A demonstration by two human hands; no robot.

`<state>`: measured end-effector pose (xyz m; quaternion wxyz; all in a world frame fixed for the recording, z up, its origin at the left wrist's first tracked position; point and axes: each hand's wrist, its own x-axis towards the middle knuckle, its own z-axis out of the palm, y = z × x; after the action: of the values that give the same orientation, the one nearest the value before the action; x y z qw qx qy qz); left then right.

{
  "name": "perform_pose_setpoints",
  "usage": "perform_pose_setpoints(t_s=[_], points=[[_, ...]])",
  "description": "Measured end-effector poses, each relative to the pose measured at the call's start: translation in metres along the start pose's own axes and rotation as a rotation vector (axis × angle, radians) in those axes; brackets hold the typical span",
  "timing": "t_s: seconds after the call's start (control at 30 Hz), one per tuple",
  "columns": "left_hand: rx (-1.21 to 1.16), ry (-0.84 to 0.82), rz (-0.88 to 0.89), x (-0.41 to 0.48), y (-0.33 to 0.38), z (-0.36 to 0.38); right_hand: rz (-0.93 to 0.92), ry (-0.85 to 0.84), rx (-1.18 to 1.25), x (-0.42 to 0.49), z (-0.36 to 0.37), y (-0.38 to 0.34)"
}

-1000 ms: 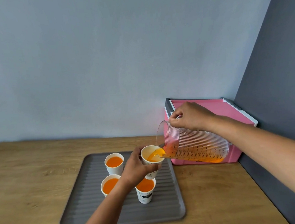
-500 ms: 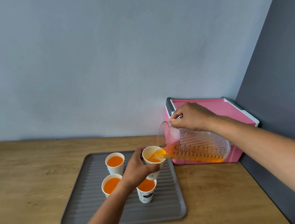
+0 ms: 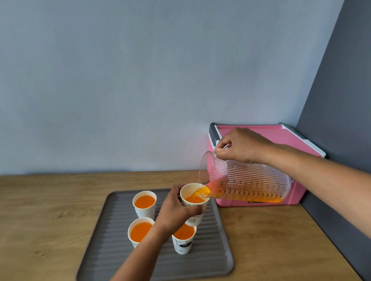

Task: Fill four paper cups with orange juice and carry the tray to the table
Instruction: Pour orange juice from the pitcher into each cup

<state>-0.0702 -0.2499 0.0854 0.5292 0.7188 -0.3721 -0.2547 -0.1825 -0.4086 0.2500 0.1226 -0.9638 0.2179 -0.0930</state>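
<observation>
Over tray (image 3: 115, 269), left hand (image 3: 175, 210) grips cup (image 3: 195, 220), right hand (image 3: 241, 145) pitcher (image 3: 250, 179).

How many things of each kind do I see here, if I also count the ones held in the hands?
cups: 4
tray: 1
jug: 1
pink box: 1
total: 7

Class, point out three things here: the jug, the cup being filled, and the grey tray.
jug (image 3: 250, 179), head view, ribbed clear side wall.
cup being filled (image 3: 187, 191), head view, white inner wall.
grey tray (image 3: 100, 255), head view, bare ribbed floor.
</observation>
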Motion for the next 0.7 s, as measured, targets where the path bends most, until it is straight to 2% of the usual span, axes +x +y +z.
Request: perform_pose_setpoints(t_s=[0.7], points=[[-0.048, 0.002, -0.006, -0.0013, 0.0045, 0.004, 0.018, 0.021, 0.012, -0.0032, -0.004, 0.0008]])
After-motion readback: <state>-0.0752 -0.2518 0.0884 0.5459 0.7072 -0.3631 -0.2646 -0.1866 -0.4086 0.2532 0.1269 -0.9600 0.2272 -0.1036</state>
